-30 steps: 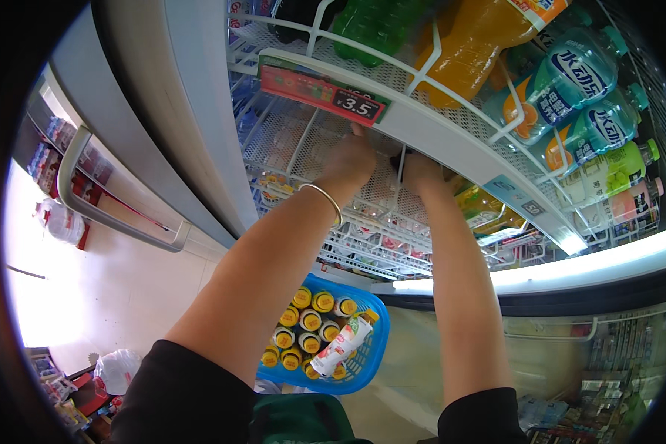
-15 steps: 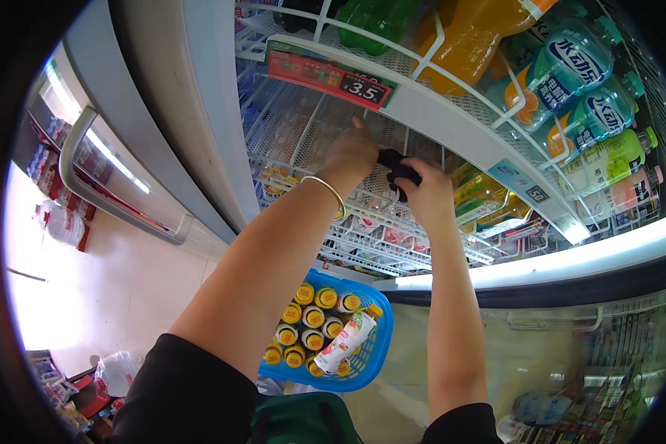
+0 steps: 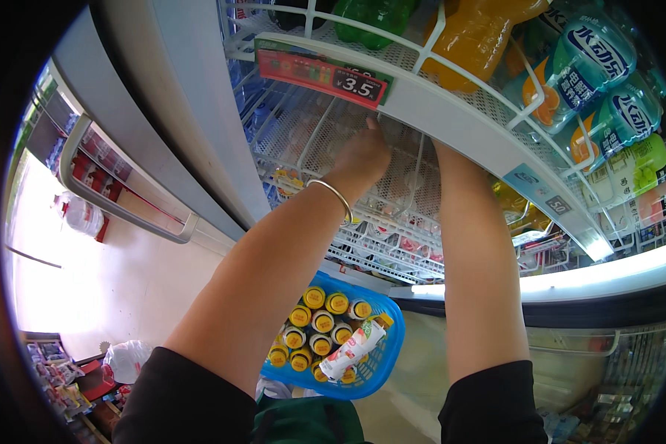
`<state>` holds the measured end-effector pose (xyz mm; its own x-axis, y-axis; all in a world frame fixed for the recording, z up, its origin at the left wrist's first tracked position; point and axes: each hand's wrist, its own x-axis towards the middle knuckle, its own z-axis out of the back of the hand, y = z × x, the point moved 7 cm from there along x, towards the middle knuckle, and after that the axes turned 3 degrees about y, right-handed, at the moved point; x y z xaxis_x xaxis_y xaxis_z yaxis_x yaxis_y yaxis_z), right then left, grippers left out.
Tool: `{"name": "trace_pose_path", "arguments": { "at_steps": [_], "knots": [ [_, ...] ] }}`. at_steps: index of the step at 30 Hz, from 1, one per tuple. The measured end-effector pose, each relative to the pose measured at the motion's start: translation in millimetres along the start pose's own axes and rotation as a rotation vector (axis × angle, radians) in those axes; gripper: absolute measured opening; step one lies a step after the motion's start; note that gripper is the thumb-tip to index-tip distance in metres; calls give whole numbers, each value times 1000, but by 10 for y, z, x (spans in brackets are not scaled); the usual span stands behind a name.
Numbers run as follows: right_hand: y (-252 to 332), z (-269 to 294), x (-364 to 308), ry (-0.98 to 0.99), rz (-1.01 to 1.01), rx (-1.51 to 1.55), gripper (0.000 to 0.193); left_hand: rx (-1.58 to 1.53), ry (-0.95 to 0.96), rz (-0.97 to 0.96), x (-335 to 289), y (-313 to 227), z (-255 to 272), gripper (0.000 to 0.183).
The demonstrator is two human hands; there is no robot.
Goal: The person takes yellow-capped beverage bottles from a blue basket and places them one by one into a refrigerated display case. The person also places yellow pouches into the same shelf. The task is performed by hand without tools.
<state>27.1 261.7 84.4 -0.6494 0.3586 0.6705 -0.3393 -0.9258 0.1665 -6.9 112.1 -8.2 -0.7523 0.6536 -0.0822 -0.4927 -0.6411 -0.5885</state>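
Note:
My left hand (image 3: 362, 153) is over a white wire shelf (image 3: 325, 140) inside an upright fridge. One digit of it stretches toward the back; the others are curled out of sight, so what they hold cannot be made out. A metal bangle (image 3: 331, 198) circles that wrist. My right forearm (image 3: 485, 274) reaches in beneath the front rail (image 3: 451, 111) of the shelf above, which hides my right hand and anything in it. The dark crumpled piece, perhaps a cloth, is not visible now.
Large drink bottles (image 3: 592, 59) fill the upper shelf. Yellow-capped bottles and a white carton (image 3: 354, 349) lie in a blue basket (image 3: 392, 355) below my arms. The fridge door's handle (image 3: 70, 166) stands at left. Lower shelves (image 3: 392, 240) hold small packages.
My right hand has gone forward and up under the upper shelf's rail, out of sight, and the dark crumpled piece is gone from view. My left hand stays nearly in place. The view has shifted slightly.

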Motion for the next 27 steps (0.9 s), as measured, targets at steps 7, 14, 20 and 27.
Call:
{"name": "trace_pose_path", "arguments": {
  "at_steps": [7, 14, 20, 27],
  "knots": [
    [115, 127, -852, 500, 56, 93, 26, -41, 49, 103, -24, -5, 38, 58],
    [234, 745, -764, 455, -117, 146, 26, -2, 68, 81, 0, -79, 41, 63],
    [494, 563, -1263, 568, 9, 282, 25, 125, 78, 54, 137, 108, -40, 64],
    [164, 986, -1496, 234, -119, 480, 22, 46, -135, -3, 83, -3, -39, 30]
  ]
}}
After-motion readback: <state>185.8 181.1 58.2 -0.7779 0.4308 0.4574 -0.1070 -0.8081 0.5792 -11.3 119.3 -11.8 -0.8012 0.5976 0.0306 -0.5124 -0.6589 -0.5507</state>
